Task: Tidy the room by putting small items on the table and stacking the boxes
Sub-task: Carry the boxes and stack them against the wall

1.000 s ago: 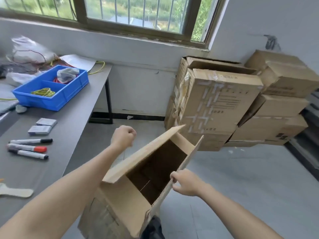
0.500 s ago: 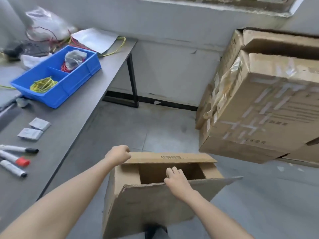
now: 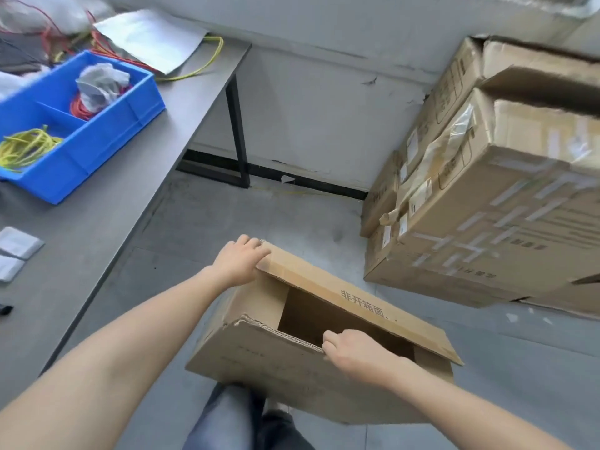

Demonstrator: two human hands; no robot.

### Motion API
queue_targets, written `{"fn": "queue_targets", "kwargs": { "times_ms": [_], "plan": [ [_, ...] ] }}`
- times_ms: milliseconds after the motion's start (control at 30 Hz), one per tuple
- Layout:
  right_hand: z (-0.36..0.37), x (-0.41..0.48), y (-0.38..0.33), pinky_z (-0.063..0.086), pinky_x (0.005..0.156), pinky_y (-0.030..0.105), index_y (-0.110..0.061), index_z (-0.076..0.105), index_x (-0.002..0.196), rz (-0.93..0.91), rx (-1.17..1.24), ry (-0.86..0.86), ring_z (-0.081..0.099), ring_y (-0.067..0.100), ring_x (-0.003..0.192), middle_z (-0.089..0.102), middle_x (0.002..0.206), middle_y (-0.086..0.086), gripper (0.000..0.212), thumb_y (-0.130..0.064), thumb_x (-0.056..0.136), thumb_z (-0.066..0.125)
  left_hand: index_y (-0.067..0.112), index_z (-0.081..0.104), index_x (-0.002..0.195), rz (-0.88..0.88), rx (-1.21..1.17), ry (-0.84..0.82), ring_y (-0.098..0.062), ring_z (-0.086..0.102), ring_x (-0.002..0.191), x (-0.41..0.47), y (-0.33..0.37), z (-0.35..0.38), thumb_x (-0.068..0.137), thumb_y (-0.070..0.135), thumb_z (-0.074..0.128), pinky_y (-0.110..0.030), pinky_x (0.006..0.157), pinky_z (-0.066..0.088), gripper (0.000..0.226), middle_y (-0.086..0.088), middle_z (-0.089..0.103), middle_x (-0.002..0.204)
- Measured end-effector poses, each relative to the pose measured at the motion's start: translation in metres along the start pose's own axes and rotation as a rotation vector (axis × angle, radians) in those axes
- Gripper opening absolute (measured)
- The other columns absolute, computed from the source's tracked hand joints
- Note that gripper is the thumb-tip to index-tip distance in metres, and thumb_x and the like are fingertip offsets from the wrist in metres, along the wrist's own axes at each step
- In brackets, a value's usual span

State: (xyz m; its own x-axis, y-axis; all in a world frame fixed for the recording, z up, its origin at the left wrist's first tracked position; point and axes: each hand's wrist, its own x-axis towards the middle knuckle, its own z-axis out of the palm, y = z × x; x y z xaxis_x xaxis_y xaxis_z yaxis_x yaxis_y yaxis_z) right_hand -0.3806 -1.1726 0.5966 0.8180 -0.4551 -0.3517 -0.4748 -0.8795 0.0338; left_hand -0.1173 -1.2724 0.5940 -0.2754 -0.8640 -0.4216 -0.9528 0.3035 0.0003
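Observation:
An open brown cardboard box is held above the floor in front of my legs, its top flaps partly folded and the dark inside showing. My left hand grips the far-left corner of the far flap. My right hand grips the edge of the near flap, fingers curled over it. A pile of larger cardboard boxes leans against the wall at the right. The grey table runs along the left.
On the table stand a blue bin with yellow and red wire and a crumpled grey cloth, two small white packets and a white sheet. A black table leg stands by the wall. Grey floor lies between box and pile.
The box has turned from tilted to level and come lower. Both hands shifted along its flaps. The view has dropped toward the floor and closer to the pile.

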Motion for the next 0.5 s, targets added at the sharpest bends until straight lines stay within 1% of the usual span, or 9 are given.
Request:
{"fn": "queue_targets", "kwargs": {
  "times_ms": [67, 167, 233, 300, 333, 367, 433, 467, 500],
  "plan": [
    [-0.001, -0.004, 0.009, 0.016, 0.044, 0.021, -0.025, 0.056, 0.057, 0.031, 0.058, 0.069, 0.038, 0.007, 0.035, 0.049, 0.058, -0.010, 0.024, -0.032, 0.065, 0.078, 0.024, 0.041, 0.132, 0.116, 0.063, 0.026, -0.024, 0.034, 0.126, 0.025, 0.000, -0.004, 0.091, 0.016, 0.043, -0.031, 0.091, 0.035, 0.041, 0.002, 0.039, 0.138],
    [-0.006, -0.002, 0.024, 0.017, 0.043, 0.023, -0.023, 0.054, 0.057, 0.145, 0.067, 0.215, 0.032, 0.010, 0.035, 0.049, 0.058, -0.008, 0.024, -0.026, 0.081, 0.051, 0.025, 0.050, 0.123, 0.252, 0.098, 0.118, -0.021, 0.036, 0.125, 0.065, 0.001, -0.011, 0.096, 0.016, 0.039, -0.028, 0.090, 0.033, 0.031, 0.007, 0.047, 0.132],
    [-0.016, 0.006, 0.037, 0.016, 0.043, 0.023, -0.021, 0.053, 0.057, 0.223, 0.081, 0.177, 0.036, 0.011, 0.034, 0.049, 0.059, -0.006, 0.027, -0.026, 0.082, 0.044, 0.020, 0.058, 0.118, 0.319, 0.087, 0.183, -0.021, 0.041, 0.122, 0.092, 0.000, -0.021, 0.096, 0.011, 0.039, -0.029, 0.090, 0.036, 0.030, 0.006, 0.056, 0.127],
    [-0.025, 0.017, 0.050, 0.018, 0.041, 0.023, -0.019, 0.052, 0.057, 0.300, 0.138, 0.118, 0.040, 0.014, 0.033, 0.050, 0.060, -0.004, 0.023, -0.028, 0.079, 0.052, 0.017, 0.060, 0.115, 0.343, 0.070, 0.211, -0.019, 0.045, 0.116, 0.115, -0.007, -0.038, 0.094, 0.005, 0.039, -0.030, 0.084, 0.042, 0.032, 0.004, 0.059, 0.120],
    [-0.031, 0.025, 0.055, 0.021, 0.041, 0.022, -0.016, 0.054, 0.059, 0.342, 0.206, 0.082, 0.045, 0.017, 0.035, 0.052, 0.063, -0.002, 0.026, -0.031, 0.080, 0.050, 0.018, 0.060, 0.113, 0.340, 0.065, 0.212, -0.018, 0.046, 0.113, 0.124, -0.015, -0.047, 0.094, 0.005, 0.039, -0.029, 0.081, 0.043, 0.032, 0.005, 0.060, 0.118],
    [-0.039, 0.035, 0.059, 0.028, 0.044, 0.023, -0.011, 0.056, 0.066, 0.390, 0.328, 0.054, 0.052, 0.022, 0.043, 0.055, 0.070, 0.003, 0.036, -0.037, 0.085, 0.040, 0.018, 0.060, 0.110, 0.340, 0.059, 0.215, -0.017, 0.047, 0.111, 0.131, -0.025, -0.056, 0.094, 0.005, 0.039, -0.029, 0.079, 0.044, 0.030, 0.006, 0.060, 0.115],
    [-0.052, 0.060, 0.066, 0.038, 0.063, 0.030, -0.004, 0.058, 0.091, 0.513, 0.483, 0.076, 0.060, 0.032, 0.075, 0.057, 0.095, 0.009, 0.065, -0.057, 0.089, 0.019, 0.017, 0.060, 0.104, 0.329, 0.060, 0.218, -0.018, 0.049, 0.107, 0.140, -0.049, -0.069, 0.092, 0.004, 0.039, -0.029, 0.075, 0.042, 0.027, 0.005, 0.061, 0.111],
    [-0.057, 0.074, 0.069, 0.038, 0.072, 0.032, -0.005, 0.057, 0.100, 0.546, 0.544, 0.077, 0.058, 0.032, 0.089, 0.055, 0.104, 0.008, 0.066, -0.059, 0.091, 0.019, 0.016, 0.060, 0.102, 0.311, 0.058, 0.214, -0.018, 0.050, 0.106, 0.142, -0.062, -0.075, 0.092, 0.004, 0.040, -0.029, 0.072, 0.040, 0.026, 0.004, 0.061, 0.110],
    [-0.062, 0.089, 0.073, 0.037, 0.079, 0.032, -0.006, 0.056, 0.104, 0.569, 0.575, 0.088, 0.056, 0.029, 0.096, 0.055, 0.109, 0.007, 0.055, -0.052, 0.096, 0.026, 0.015, 0.059, 0.101, 0.293, 0.049, 0.212, -0.018, 0.050, 0.105, 0.145, -0.076, -0.080, 0.091, 0.004, 0.039, -0.028, 0.070, 0.038, 0.025, 0.003, 0.061, 0.109]
  ]
}}
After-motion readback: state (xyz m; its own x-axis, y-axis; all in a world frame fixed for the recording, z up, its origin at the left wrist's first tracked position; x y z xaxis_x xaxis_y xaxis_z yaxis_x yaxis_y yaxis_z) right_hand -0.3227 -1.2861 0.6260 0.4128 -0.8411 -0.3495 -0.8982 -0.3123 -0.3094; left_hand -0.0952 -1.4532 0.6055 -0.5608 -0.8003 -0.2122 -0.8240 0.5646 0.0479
